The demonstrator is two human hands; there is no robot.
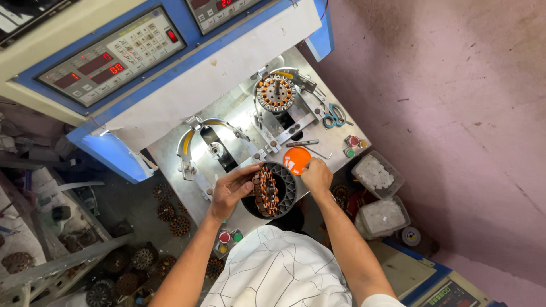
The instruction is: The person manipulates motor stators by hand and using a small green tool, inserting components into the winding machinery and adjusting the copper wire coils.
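My left hand (232, 188) grips a round stator core wound with copper coils (265, 190), held on edge over a black ribbed ring fixture (287, 185) at the front of a steel work plate (170, 156). My right hand (316, 175) rests on the fixture's right rim, fingers curled, next to an orange round cap (297, 160); whether it grips anything I cannot tell. A second wound stator (276, 92) sits mounted in the right winding station. The left winding station (215, 149) holds no stator.
A blue and white winding machine with a red-digit control panel (111, 59) stands behind the plate. Scissors (334, 117), coloured push buttons (354, 146) and two clear boxes of white parts (375, 173) lie to the right. Several wound stators (170, 219) lie on the floor at the left.
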